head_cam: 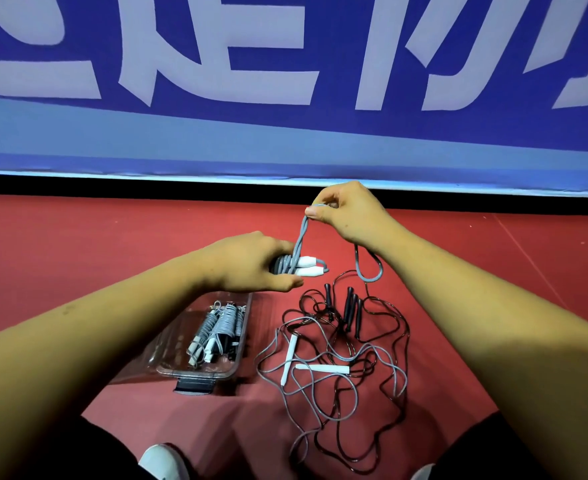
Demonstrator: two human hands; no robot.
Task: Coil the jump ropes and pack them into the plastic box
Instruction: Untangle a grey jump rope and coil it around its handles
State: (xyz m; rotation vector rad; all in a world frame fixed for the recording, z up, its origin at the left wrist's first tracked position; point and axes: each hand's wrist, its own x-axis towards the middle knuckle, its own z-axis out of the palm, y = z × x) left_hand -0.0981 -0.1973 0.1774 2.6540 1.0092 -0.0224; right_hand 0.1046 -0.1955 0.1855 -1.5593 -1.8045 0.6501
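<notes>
Two hands are busy in the head view. My left hand grips the two white handles of a gray jump rope, with soft cord wound round them. My right hand pinches the doubled cord and holds it up tight. I think I am mid-wrap. Next I must wind the hanging loop round and tuck the end in. The clear plastic box sits on the red floor under my left hand, with neat gray bundles inside. Thin, bendy gray and black ropes lie tangled beside it.
</notes>
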